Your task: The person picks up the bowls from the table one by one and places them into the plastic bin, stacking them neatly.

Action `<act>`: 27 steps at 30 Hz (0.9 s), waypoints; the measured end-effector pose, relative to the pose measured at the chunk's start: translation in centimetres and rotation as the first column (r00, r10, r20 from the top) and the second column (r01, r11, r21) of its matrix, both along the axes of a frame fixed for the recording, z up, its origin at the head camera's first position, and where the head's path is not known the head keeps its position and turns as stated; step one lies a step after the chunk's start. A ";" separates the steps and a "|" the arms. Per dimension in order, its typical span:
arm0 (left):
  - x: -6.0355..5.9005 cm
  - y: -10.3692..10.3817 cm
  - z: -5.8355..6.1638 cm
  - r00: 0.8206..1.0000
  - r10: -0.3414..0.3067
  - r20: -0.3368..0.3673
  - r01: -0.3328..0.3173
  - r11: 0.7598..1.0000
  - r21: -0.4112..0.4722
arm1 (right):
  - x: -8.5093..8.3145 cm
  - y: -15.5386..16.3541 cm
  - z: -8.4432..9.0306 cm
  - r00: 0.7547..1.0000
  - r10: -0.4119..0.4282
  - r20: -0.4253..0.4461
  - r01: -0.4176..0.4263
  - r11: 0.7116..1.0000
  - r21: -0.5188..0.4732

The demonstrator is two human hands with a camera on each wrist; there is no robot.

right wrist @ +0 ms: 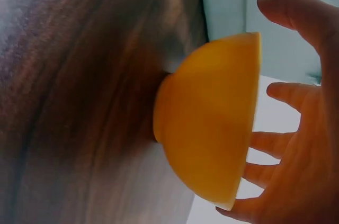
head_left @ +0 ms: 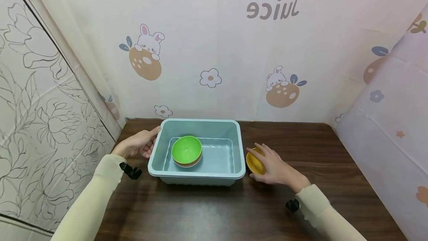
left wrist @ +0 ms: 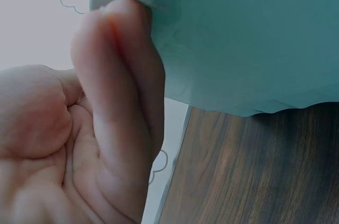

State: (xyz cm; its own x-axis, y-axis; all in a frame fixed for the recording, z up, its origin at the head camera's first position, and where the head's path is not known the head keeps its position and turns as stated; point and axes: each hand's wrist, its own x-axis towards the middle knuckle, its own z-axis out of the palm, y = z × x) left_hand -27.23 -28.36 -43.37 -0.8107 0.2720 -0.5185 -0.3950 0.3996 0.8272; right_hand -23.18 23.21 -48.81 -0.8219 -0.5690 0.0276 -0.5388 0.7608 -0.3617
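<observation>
A light blue plastic basin [head_left: 214,175] stands on the table in the head view. Inside, toward its left, sits a stack of bowls with a green bowl [head_left: 186,150] on top. My left hand [head_left: 140,143] grips the basin's left rim; the left wrist view has its bent fingers [left wrist: 119,75] right under that rim. To the basin's right, a yellow bowl [right wrist: 212,118] rests upright on the table. Over it my right hand [head_left: 275,166] is spread, fingers around the far side of the rim and thumb [right wrist: 291,9] apart from the bowl.
The dark wooden table [head_left: 207,211] reaches back to a curtain [head_left: 214,47] printed with rabbits and flowers. Another flower-patterned curtain [head_left: 43,96] hangs along the left side. A black strap piece [head_left: 131,170] sits at the left wrist.
</observation>
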 end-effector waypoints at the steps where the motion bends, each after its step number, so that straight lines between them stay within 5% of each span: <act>1: 0.0 0.0 0.0 1.000 0.001 0.001 -0.001 1.000 0.000 | 0.0 0.0 -0.1 1.000 -0.002 -0.002 0.002 1.000 0.009; 27: 0.1 0.0 0.1 1.000 -0.006 -0.005 0.006 1.000 0.020 | -0.1 0.0 -0.1 1.000 -0.025 0.015 0.024 0.996 0.088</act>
